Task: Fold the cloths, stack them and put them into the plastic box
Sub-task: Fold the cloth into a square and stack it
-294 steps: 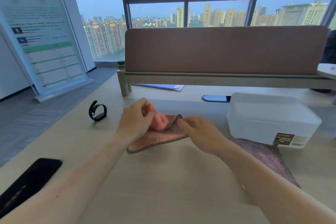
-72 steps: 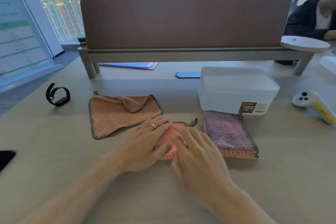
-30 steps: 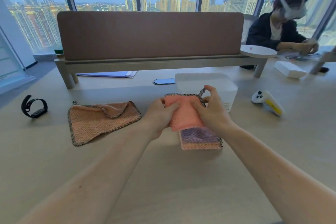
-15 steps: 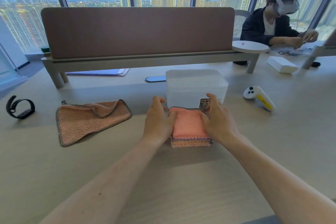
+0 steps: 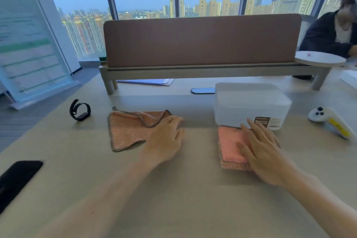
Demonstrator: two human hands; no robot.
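A stack of folded cloths (image 5: 230,146), pink on top, lies on the desk just in front of the white plastic box (image 5: 249,105), whose lid is on. My right hand (image 5: 262,149) rests flat on the stack's right half, fingers spread. An unfolded orange-pink cloth (image 5: 128,129) with a dark edge lies to the left, one corner flopped over. My left hand (image 5: 167,137) sits at that cloth's right edge, fingers loosely apart and touching it; I cannot tell whether it grips the cloth.
A black wristband (image 5: 79,110) lies left of the cloth and a black phone (image 5: 17,178) at the near left edge. A white controller (image 5: 331,120) lies right of the box. A brown divider (image 5: 201,41) spans the back; a person sits far right.
My left hand has left the stack and moved left to the unfolded cloth. My right hand stays on the stack, now laid flat on top.
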